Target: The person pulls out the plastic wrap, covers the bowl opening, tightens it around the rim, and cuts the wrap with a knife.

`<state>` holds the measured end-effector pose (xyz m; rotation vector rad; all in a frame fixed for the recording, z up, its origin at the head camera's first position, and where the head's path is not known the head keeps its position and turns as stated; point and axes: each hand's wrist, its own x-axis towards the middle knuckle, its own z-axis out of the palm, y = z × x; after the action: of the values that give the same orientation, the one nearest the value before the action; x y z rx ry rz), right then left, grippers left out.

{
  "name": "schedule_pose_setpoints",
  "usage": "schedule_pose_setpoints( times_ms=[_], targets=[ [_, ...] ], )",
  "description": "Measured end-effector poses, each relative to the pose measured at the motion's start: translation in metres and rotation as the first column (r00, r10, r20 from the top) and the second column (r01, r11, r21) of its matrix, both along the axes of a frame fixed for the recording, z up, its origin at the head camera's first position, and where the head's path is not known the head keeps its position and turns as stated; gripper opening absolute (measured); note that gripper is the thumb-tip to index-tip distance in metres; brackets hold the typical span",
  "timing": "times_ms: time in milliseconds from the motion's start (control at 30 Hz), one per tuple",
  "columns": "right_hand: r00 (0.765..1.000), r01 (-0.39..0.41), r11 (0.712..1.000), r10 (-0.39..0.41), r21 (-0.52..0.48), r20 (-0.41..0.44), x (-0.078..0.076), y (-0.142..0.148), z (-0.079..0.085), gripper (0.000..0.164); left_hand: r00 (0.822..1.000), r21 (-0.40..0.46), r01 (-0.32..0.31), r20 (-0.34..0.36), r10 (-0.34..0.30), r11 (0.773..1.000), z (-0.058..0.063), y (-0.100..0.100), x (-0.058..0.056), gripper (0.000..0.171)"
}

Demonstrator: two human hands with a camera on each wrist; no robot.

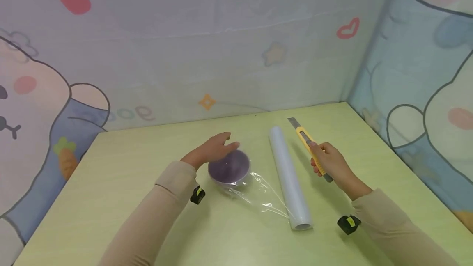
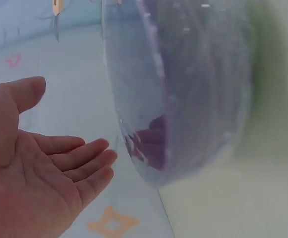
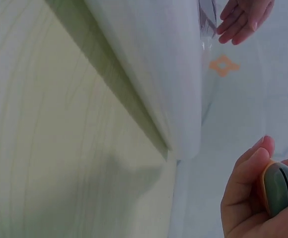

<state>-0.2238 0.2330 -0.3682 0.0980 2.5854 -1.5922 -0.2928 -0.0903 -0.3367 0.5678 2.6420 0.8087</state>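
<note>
My right hand (image 1: 334,165) grips a yellow utility knife (image 1: 307,139), its blade out and pointing up and away to the left. In the right wrist view the fingers curl round the handle, whose dark end (image 3: 281,191) faces the camera. My left hand (image 1: 212,150) is over the far left side of a purple bowl (image 1: 230,167), fingers fairly straight and holding nothing. Clear plastic wrap (image 1: 264,196) covers the bowl and stretches right to a long roll of wrap (image 1: 290,177). The left wrist view shows the wrapped bowl (image 2: 208,99) beside the fingertips.
The roll lies lengthwise on a pale yellow-green table (image 1: 122,184), between the bowl and my right hand. Cloth walls with cartoon prints (image 1: 177,52) stand along the table's back and right edges. A black wrist camera (image 1: 348,224) sits under my right sleeve.
</note>
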Motion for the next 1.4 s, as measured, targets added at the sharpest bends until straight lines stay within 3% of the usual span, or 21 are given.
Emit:
schedule_pose_setpoints(
  times_ms=[167,333,433,600,733,900,1167,1400],
  targets=[
    [0.999,-0.032,0.999,0.032,-0.041,0.006,-0.005,-0.009,0.002,0.054,1.000,-0.062,0.015,-0.002,-0.015,0.998,0.005,0.011,-0.017,0.055],
    [0.997,-0.074,0.994,0.076,-0.085,0.023,-0.009,-0.019,0.007,0.049,0.999,-0.119,0.030,-0.023,-0.033,0.992,0.001,0.019,-0.034,0.030],
    [0.994,-0.095,0.990,0.100,-0.103,0.039,-0.013,-0.027,0.009,0.045,0.999,-0.159,0.027,-0.038,-0.034,0.987,-0.003,0.025,-0.043,0.031],
    [0.988,-0.125,0.986,0.134,-0.109,0.075,-0.020,-0.043,0.012,0.035,1.000,-0.251,-0.004,0.007,0.006,0.968,-0.008,0.038,-0.056,0.041],
    [0.982,-0.146,0.984,0.157,-0.102,0.103,-0.026,-0.056,0.017,0.029,0.996,-0.301,-0.007,0.078,0.031,0.954,-0.007,0.047,-0.058,0.046],
    [0.981,-0.153,0.985,0.162,-0.084,0.107,-0.032,-0.071,0.020,0.028,0.987,-0.273,-0.022,0.148,0.065,0.962,-0.011,0.050,-0.058,0.039],
    [0.984,-0.138,0.989,0.144,-0.057,0.109,-0.038,-0.079,0.019,0.029,0.995,-0.308,-0.065,0.048,0.084,0.949,-0.015,0.056,-0.059,0.041],
    [0.987,-0.126,0.991,0.121,0.038,0.101,-0.045,-0.084,0.021,0.027,0.995,-0.334,-0.098,-0.032,0.092,0.938,-0.013,0.063,-0.057,0.046]
  ],
)
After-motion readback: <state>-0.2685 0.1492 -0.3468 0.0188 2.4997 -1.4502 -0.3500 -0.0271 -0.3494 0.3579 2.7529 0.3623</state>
